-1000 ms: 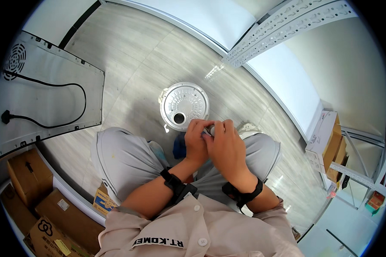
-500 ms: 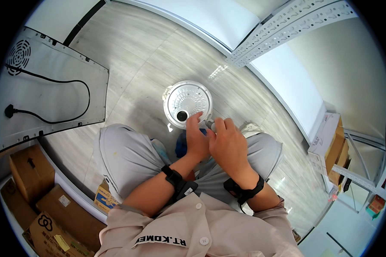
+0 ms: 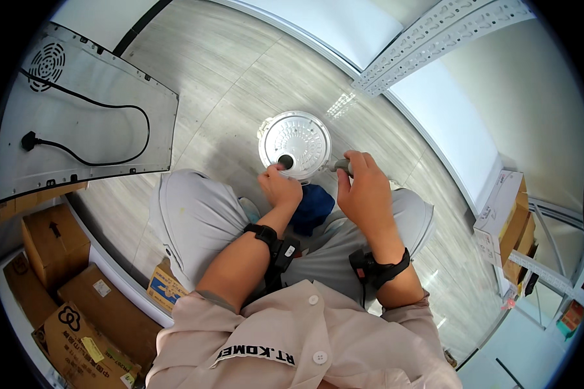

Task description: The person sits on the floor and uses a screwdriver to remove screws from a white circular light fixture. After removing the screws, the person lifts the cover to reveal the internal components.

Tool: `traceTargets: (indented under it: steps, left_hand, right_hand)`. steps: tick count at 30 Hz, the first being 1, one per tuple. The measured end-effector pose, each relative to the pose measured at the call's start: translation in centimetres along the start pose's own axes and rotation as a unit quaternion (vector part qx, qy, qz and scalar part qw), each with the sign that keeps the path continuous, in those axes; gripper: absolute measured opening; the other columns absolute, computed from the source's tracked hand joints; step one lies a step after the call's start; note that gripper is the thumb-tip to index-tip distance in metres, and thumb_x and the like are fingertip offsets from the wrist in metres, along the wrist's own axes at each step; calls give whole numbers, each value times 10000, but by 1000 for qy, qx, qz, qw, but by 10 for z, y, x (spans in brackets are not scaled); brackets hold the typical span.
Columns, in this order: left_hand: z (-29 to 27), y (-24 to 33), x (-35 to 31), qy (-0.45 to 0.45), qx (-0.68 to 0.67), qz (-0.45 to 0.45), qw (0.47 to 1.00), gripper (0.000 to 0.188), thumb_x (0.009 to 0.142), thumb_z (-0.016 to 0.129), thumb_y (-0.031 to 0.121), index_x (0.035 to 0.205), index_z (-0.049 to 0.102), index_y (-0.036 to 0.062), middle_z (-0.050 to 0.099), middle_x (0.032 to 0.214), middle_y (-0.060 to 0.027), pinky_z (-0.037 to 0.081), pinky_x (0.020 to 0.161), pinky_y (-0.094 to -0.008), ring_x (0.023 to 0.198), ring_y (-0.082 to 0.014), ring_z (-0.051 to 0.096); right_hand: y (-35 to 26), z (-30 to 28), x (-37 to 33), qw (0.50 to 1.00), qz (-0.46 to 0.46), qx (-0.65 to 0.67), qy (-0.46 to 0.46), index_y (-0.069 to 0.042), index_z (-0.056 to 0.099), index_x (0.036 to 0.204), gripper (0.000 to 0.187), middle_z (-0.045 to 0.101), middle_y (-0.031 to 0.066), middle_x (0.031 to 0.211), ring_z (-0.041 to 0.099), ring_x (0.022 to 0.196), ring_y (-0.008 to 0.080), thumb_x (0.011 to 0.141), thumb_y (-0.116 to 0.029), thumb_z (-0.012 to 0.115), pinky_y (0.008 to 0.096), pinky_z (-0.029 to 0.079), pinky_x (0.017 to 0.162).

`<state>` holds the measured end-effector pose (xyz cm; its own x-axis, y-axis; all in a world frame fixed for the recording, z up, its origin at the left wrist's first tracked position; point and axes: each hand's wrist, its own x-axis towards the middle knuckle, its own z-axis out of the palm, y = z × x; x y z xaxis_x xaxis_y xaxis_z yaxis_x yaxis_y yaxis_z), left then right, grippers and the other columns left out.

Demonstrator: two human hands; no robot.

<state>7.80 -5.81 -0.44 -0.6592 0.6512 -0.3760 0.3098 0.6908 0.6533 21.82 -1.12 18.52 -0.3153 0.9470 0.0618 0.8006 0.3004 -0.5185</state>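
Note:
A round, silver, dimpled metal disc with a dark round opening near its near edge tops a white appliance on the floor before me. My left hand is at its near left edge, fingers curled in close beside the opening; what they hold, if anything, is hidden. At the right edge, my right hand grips a small grey handle-like piece whose kind I cannot make out. Between my legs lies a dark blue cloth-like thing.
A metal-cased box with a black power cord stands at left. Cardboard boxes fill a shelf at lower left. White shelving stands at upper right, with an open carton at right.
My hands have moved apart: the left went left toward the opening, the right went right and farther forward with the grey piece. More of the blue thing shows.

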Motion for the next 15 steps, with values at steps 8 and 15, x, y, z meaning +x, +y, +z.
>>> traceTargets:
  steps: [8,15]
  left_hand:
    - [-11,17,-7,-27,83,208,974,210,889,752,210,1095,733,175,603,1104,-104,510,882,-436,1046,-339,611]
    - [5,22,-3,-113,56,164,978,204,943,696,238,1131,738,170,665,1084,-77,557,827,-453,972,-310,694]
  right_hand:
    - [11,12,1,996,22,84,24,-28,637,1165,302,675,176,1025,695,817,380,879,-81,720,446,564,712]
    - [15,9,-1,996,14,87,31,-30,638,1169,309,678,179,1029,690,849,383,872,-55,722,446,559,721]
